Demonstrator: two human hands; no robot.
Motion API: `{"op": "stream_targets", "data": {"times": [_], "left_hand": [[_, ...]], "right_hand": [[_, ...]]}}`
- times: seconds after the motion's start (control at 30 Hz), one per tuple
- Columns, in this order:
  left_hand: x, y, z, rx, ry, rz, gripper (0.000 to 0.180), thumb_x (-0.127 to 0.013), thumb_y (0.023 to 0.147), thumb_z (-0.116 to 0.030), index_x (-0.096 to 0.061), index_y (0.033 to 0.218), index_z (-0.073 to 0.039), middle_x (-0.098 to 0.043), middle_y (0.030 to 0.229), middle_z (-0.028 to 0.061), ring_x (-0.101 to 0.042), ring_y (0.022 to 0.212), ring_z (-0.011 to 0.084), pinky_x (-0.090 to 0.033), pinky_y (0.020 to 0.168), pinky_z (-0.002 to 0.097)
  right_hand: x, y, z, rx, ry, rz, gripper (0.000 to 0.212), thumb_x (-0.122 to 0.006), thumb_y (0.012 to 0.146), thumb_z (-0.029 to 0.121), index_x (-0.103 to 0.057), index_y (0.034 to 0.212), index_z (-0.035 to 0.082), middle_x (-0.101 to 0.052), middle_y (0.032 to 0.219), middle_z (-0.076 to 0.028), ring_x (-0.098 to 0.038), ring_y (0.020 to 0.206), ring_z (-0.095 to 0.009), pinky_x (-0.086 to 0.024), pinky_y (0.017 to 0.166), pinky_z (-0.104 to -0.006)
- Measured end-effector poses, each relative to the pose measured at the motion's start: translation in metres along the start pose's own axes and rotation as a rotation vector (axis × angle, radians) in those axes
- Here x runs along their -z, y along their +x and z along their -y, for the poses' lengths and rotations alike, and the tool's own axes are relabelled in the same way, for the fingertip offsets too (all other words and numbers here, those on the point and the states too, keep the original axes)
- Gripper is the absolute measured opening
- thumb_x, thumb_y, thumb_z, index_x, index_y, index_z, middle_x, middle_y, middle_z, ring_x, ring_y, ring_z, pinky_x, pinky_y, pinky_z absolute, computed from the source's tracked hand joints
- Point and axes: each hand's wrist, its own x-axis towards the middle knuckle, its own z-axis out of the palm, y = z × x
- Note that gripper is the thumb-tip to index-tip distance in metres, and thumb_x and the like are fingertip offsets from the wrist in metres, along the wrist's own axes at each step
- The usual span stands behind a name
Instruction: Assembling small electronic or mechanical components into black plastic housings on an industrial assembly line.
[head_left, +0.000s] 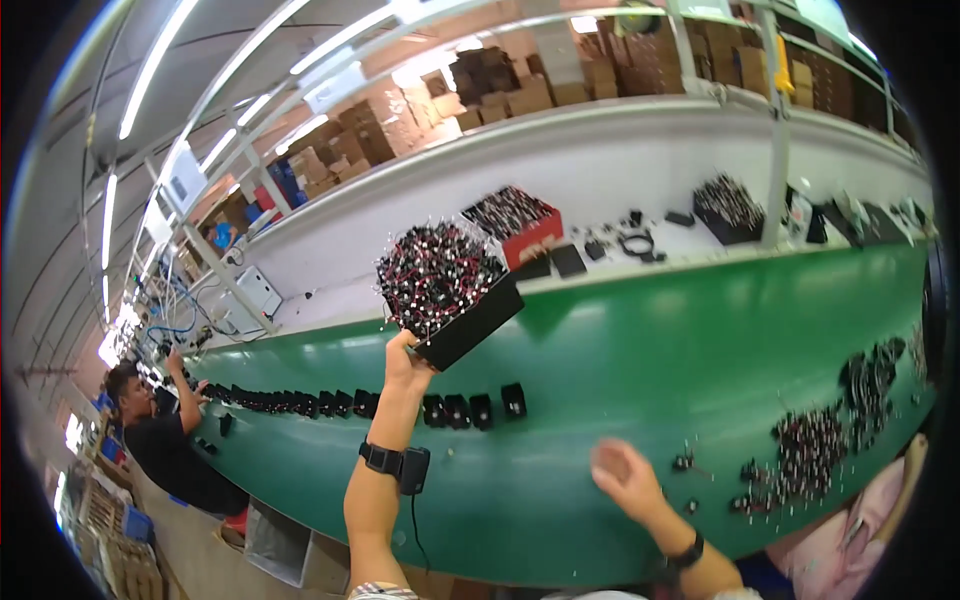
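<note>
Left hand [404,364] reaches toward 12 o'clock, gripping box [470,325]; right hand [626,476] open, toward 11. Box's long side runs 8–2.

At the left side there is a co-worker [165,455] dressed in black, with one arm raised, and just beside this person stands a grey bin [275,547]. On the white shelf [350,300] there are a pale equipment case [257,293] at the left, then a red box [533,240] filled with thin wired parts, and a white bottle [799,217] near a metal post [776,150]. Behind the white partition [620,170], brown cardboard boxes [527,97] are stacked. Above, long fluorescent tubes [157,68] are lit, and something yellow [784,68] hangs by the post
</note>
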Motion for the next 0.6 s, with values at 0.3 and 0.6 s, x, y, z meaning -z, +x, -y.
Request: {"op": "stream_targets", "data": {"times": [0.3, 0.6], "left_hand": [[-0.121, -0.132, 0.111, 0.262, -0.066, 0.350, 0.055, -0.048, 0.075, -0.004, -0.057, 0.129, -0.005, -0.069, 0.119, 0.0108, -0.070, 0.103, 0.0283, -0.058, 0.090, 0.0479], [-0.217, -0.228, 0.182, 0.347, -0.137, 0.626, 0.065, -0.046, 0.077, 0.002, -0.048, 0.142, -0.002, -0.064, 0.126, 0.0118, -0.067, 0.111, 0.0276, -0.057, 0.098, 0.0433]], "right_hand": [[0.010, 0.040, 0.095, -0.051, 0.647, -0.327, 0.083, -0.082, 0.089, 0.043, -0.036, 0.154, 0.017, -0.055, 0.143, -0.006, -0.059, 0.123, -0.028, -0.048, 0.102, -0.0555], [0.059, -0.101, 0.110, 0.069, 0.736, -0.752, 0.059, -0.078, 0.092, 0.043, -0.051, 0.139, 0.021, -0.060, 0.130, -0.002, -0.059, 0.122, -0.024, -0.050, 0.098, -0.0569]]}}
